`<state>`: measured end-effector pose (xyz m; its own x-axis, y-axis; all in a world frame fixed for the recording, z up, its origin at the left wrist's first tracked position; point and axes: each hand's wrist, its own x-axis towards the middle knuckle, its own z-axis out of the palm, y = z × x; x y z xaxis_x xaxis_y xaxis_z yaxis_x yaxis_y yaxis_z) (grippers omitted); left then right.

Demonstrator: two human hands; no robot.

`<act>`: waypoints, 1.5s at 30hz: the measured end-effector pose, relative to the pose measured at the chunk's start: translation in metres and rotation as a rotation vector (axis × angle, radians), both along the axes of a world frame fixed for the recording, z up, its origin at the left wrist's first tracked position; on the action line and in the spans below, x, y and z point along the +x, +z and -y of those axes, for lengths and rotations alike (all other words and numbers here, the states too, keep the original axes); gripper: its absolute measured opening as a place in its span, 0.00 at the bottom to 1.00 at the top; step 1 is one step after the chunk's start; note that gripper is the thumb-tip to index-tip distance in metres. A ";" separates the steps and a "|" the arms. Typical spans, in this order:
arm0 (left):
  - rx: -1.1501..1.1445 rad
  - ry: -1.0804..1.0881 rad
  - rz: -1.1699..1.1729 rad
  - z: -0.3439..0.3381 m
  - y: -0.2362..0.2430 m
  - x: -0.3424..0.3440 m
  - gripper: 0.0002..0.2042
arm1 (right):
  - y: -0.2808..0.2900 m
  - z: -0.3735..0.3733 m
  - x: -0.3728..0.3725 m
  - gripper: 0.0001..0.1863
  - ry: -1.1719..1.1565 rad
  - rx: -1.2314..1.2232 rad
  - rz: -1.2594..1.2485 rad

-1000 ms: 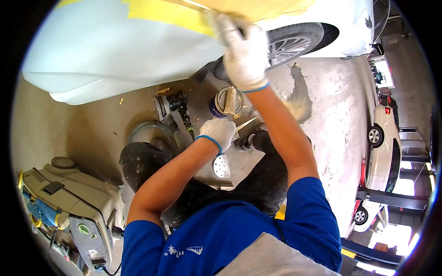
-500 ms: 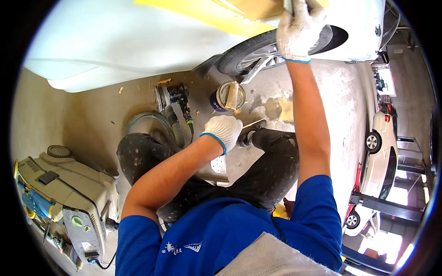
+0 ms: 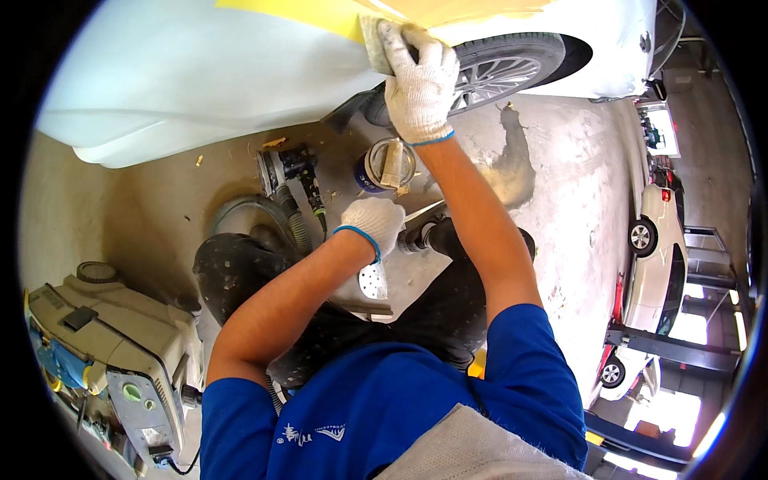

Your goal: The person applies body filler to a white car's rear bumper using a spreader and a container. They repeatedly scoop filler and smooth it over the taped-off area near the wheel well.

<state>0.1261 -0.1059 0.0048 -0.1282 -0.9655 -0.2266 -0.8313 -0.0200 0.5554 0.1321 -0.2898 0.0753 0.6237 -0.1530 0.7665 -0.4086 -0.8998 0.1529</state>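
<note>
My right hand, in a white knit glove with a blue cuff, presses a flat grey-green putty scraper against the pale car panel. The scraper lies at the lower edge of a yellow filler patch, just above the front of the wheel arch. My left hand, gloved alike, is closed low over my lap. From it a thin pale strip sticks out to the right; its other end is hidden by the fingers. Below that hand shows a white piece with holes.
On the floor ahead stand a lidded can with a block on top and a sander with a hose. A dust extractor is at the left. The car's wheel is near my right hand; another car stands far right.
My right hand has swept left along the panel with the scraper, from over the wheel to the wheel arch's front side. My left hand has barely moved.
</note>
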 end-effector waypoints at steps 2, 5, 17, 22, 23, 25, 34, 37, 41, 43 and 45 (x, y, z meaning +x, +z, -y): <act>-0.005 0.017 0.017 -0.003 -0.001 0.003 0.09 | 0.011 0.001 -0.006 0.38 0.020 0.050 0.033; -0.007 0.024 0.017 0.001 -0.002 0.001 0.09 | 0.055 0.039 -0.037 0.40 0.018 -0.026 0.145; -0.032 0.003 -0.044 0.003 -0.006 -0.003 0.09 | 0.114 0.138 -0.061 0.42 -0.066 -0.044 0.346; -0.007 -0.006 -0.029 0.001 -0.005 -0.009 0.09 | 0.076 0.094 -0.036 0.42 -0.018 -0.097 0.277; -0.008 -0.017 -0.035 0.001 -0.004 -0.011 0.09 | 0.070 0.082 -0.033 0.42 -0.011 -0.111 0.254; 0.011 -0.018 -0.038 0.000 -0.005 -0.010 0.09 | 0.053 0.058 -0.023 0.42 0.013 -0.112 0.208; 0.030 0.015 -0.027 0.003 -0.011 -0.001 0.10 | 0.002 0.016 -0.019 0.36 0.098 0.035 0.024; 0.020 0.029 -0.026 0.006 -0.010 0.001 0.10 | 0.027 0.057 -0.055 0.35 0.123 0.023 0.184; 0.045 0.014 -0.037 0.007 -0.005 0.001 0.10 | 0.066 0.111 -0.099 0.28 0.060 -0.018 0.244; 0.049 0.000 -0.044 0.010 -0.001 -0.001 0.10 | 0.073 0.154 -0.110 0.24 0.265 0.129 0.423; 0.066 0.008 -0.034 0.009 -0.003 -0.001 0.10 | 0.080 0.161 -0.106 0.21 0.105 0.121 0.445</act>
